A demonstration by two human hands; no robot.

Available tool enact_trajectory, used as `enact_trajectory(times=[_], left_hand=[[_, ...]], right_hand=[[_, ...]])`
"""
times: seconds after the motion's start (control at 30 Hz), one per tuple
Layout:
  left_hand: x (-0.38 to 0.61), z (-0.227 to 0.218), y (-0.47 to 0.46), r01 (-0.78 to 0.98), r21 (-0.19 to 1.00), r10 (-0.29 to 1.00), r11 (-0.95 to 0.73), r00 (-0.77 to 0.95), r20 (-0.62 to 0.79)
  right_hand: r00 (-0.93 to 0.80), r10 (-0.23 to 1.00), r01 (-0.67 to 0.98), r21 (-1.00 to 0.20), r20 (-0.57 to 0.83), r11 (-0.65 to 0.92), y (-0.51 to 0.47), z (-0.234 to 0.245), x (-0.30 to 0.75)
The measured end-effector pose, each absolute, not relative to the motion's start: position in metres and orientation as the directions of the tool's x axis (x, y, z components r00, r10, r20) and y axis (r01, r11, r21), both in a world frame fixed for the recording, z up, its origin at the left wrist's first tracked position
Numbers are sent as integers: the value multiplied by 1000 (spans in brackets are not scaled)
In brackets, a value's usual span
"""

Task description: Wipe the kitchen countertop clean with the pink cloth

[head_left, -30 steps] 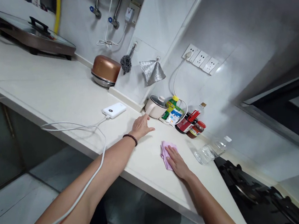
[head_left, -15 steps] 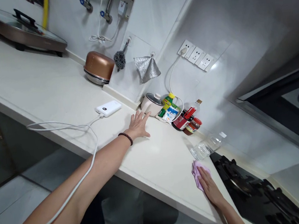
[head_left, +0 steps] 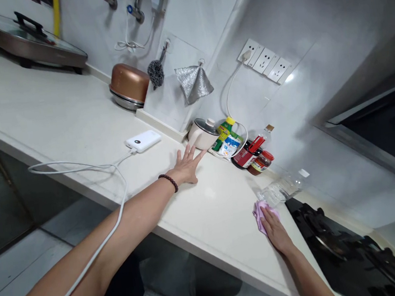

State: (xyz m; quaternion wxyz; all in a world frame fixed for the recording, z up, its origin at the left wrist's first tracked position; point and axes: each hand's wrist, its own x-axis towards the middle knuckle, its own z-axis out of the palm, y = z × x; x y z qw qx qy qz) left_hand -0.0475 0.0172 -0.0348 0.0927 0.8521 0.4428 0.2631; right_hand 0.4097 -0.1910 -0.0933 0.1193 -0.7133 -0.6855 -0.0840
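My left hand point(head_left: 185, 166) rests on the white countertop point(head_left: 205, 218) with its fingers spread and nothing in them. Its fingertips lie just in front of a small cream pot point(head_left: 201, 136) with a dark-rimmed lid. Under the fingers of my right hand point(head_left: 276, 231) is a crumpled pink cloth point(head_left: 260, 217), pressed against the counter. Right beyond the cloth, a clear plastic bottle point(head_left: 281, 190) lies on its side. Whether the cloth touches it, I cannot tell.
Seasoning bottles, packets and a red-lidded jar point(head_left: 260, 162) crowd the wall. A black gas stove point(head_left: 320, 243) borders the counter on the right. A white power bank point(head_left: 143, 141) trails a cable point(head_left: 124, 193) over my left arm. Farther left are a copper-coloured pot point(head_left: 130, 83) and an electric pan point(head_left: 38, 47).
My right hand and the pink cloth have slid farther back along the counter, closer to the clear bottle. The view has shifted slightly. My left hand stays spread on the counter.
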Motion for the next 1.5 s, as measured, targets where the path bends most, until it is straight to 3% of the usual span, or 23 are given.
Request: enact_trajectory(times=[0.43, 0.67, 0.87, 1.5], left_hand=[[-58, -12, 1, 646, 390, 748, -656, 487, 452], [-58, -16, -2, 680, 392, 776, -620, 455, 437], [-54, -19, 0, 706, 317, 766, -633, 512, 389], [-54, -13, -4, 680, 273, 718, -680, 543, 436]], right_hand=[[99, 956, 995, -53, 276, -87, -187, -92, 403], [151, 955, 988, -46, 255, -144, -186, -87, 390], [188, 954, 982, -39, 233, -184, -189, -86, 387], [115, 962, 991, 44, 248, -130, -183, -94, 397]])
